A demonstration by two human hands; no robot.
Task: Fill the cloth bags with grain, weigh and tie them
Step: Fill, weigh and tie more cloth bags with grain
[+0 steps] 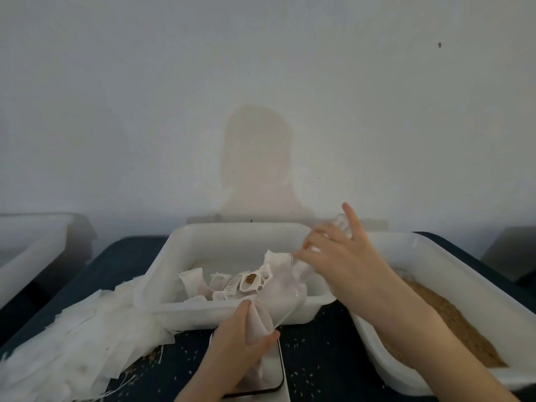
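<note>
A person's two bare forearms reached forward over a dark blue tabletop (319,358) that stood against a pale wall.

The left hand (243,340) came up from the near edge, thumb on the left and fingers on the right, curled round the lower body of a white cloth bag (278,297) and gripping it. The bag leaned up and away to the right, over the near rim of a white plastic tub (232,314) in the middle of the tabletop.

The right hand (339,250) came in from the near right, its forearm crossing above a second white tub (435,256) on the right. Its thumb and curled fingers pinched the gathered neck of the bag, while the forefinger (352,219) stuck straight up and away. A bit of the bag's frilled top showed just behind that hand.

Inside the middle tub lay several small cloth bags (232,282), crumpled together; one gaped open and showed brown grain inside. The right-hand tub held a bed of loose brown grain (455,323).

Below the left hand sat a flat white scale (278,372) with a dark-edged platform, partly hidden by the hand and bag. To the near left lay a loose heap of flat, empty white cloth bags (72,343) with strings trailing. Stray grains (301,375) dotted the tabletop. At the far left, part of a third white tub (29,256) showed.
</note>
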